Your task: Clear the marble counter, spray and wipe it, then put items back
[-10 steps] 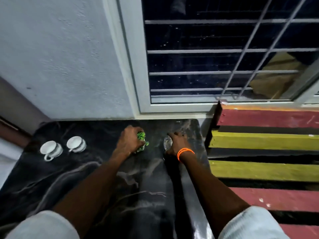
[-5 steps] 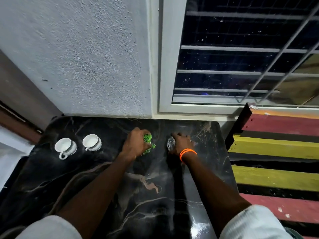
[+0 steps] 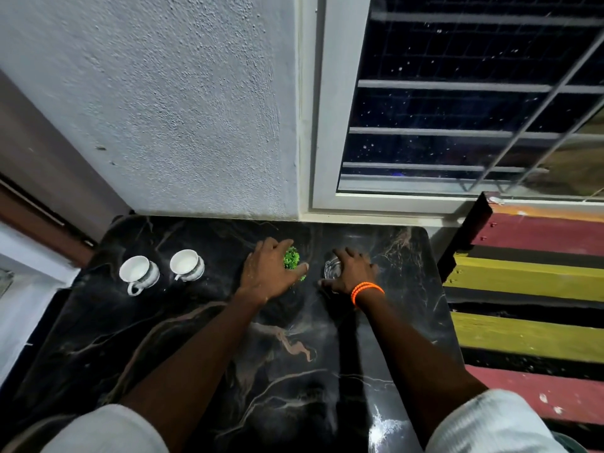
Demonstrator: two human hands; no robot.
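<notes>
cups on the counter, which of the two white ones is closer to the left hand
The right-hand white cup: it stands nearer the left hand, while the other white cup stands farther out toward the counter's left edge.

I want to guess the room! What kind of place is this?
Probably a home, maybe a kitchen corner: two white teacups sit on a black marble counter below a barred window.

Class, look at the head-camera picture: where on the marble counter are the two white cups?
The two white cups stand side by side on the marble counter, at its far left near the wall, left of the left hand.
</notes>
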